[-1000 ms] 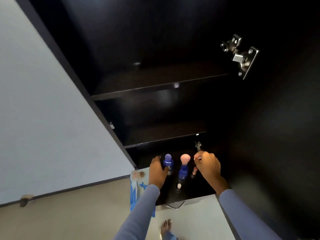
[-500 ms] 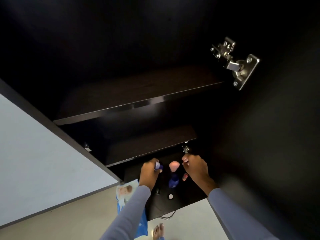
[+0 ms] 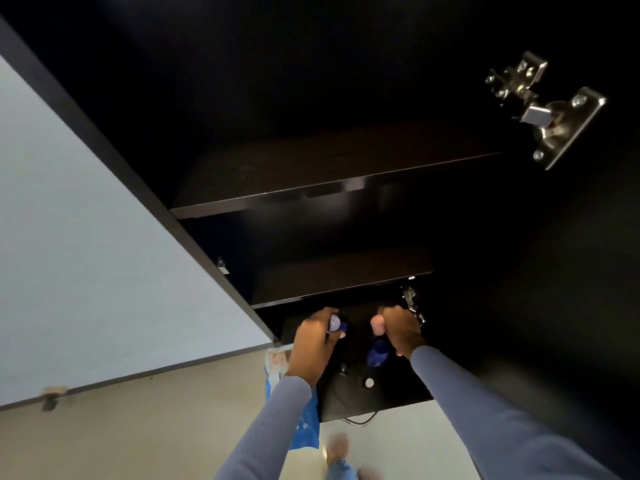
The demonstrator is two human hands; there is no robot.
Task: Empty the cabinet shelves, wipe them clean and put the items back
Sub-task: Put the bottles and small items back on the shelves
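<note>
Both hands (image 3: 313, 344) apparently grip bottles (image 3: 336, 323).

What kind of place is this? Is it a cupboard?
Yes, most likely a dark cupboard in a home, seen from above. It has shelves, a metal door hinge, and small blue bottles at the bottom, where both hands are reaching.

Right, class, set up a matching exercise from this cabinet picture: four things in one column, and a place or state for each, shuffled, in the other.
Things:
1. left hand
2. right hand
3. upper hinge
4. blue bag

Places or states:
A. top right, on the dark cabinet
B. grips the blue bottle
C. at the pink-topped brush
D. on the floor, behind the left sleeve

Pairs: 1-B, 2-C, 3-A, 4-D
</note>
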